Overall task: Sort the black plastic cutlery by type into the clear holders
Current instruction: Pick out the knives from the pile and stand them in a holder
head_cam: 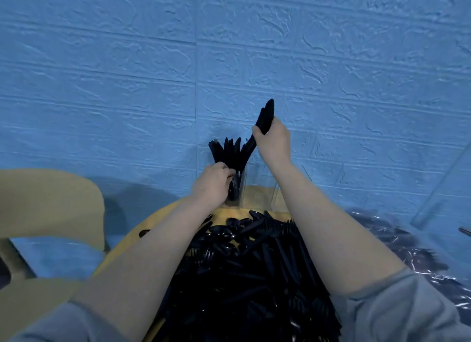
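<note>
Black cutlery pile (254, 265) heaped on table, near edge. Clear holder (237, 188) upright behind, packed with fanned knives (229, 151) (second clear holder (276, 192) just right).

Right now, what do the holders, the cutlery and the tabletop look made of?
Holders: clear rigid plastic or acrylic by the see-through walls. Cutlery pile: glossy black plastic, showing small highlights. Tabletop: smooth yellowish wood or laminate; cannot tell which.

Two bare forearms — grey sleeves (397, 303) pushed up near the elbows.
</note>
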The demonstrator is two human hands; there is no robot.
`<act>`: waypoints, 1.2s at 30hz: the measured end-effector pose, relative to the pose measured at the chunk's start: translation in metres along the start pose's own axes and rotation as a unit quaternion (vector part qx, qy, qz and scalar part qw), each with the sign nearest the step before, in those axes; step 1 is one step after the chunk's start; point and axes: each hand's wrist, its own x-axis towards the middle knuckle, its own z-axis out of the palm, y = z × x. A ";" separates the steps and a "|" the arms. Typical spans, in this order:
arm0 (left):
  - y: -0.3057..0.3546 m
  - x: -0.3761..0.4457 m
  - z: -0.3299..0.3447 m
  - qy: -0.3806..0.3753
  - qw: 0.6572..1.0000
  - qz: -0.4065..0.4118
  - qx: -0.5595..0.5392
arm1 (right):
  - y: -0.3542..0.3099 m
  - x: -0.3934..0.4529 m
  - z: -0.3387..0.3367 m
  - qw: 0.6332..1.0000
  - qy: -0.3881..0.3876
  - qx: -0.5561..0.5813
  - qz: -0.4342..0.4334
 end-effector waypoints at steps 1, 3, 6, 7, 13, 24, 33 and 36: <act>-0.001 0.000 0.001 0.006 1.000 -0.001 -0.011 | 0.002 0.000 0.004 1.000 -0.011 -0.007 0.000; -0.001 -0.001 0.002 0.023 0.999 -0.011 -0.036 | 0.005 -0.002 0.013 0.999 -0.037 -0.028 -0.003; -0.003 -0.001 0.001 0.051 0.995 -0.030 -0.078 | 0.009 -0.007 0.024 0.994 -0.083 -0.072 -0.017; -0.003 -0.001 0.000 0.057 0.994 -0.034 -0.089 | 0.011 -0.009 0.027 0.990 -0.111 -0.085 -0.017; 0.000 -0.006 -0.004 0.095 0.977 -0.055 -0.181 | 0.026 -0.017 0.033 0.950 -0.235 -0.206 0.005; -0.008 -0.059 -0.033 0.061 0.978 -0.069 -0.185 | 0.020 -0.064 -0.037 0.968 -0.208 -0.138 -0.038; -0.048 -0.163 -0.067 0.039 0.960 -0.186 -0.205 | 0.004 -0.152 -0.056 0.943 -0.294 -0.136 -0.081; -0.047 -0.199 -0.074 0.022 0.958 -0.207 -0.196 | -0.004 -0.182 -0.064 0.938 -0.311 -0.138 -0.067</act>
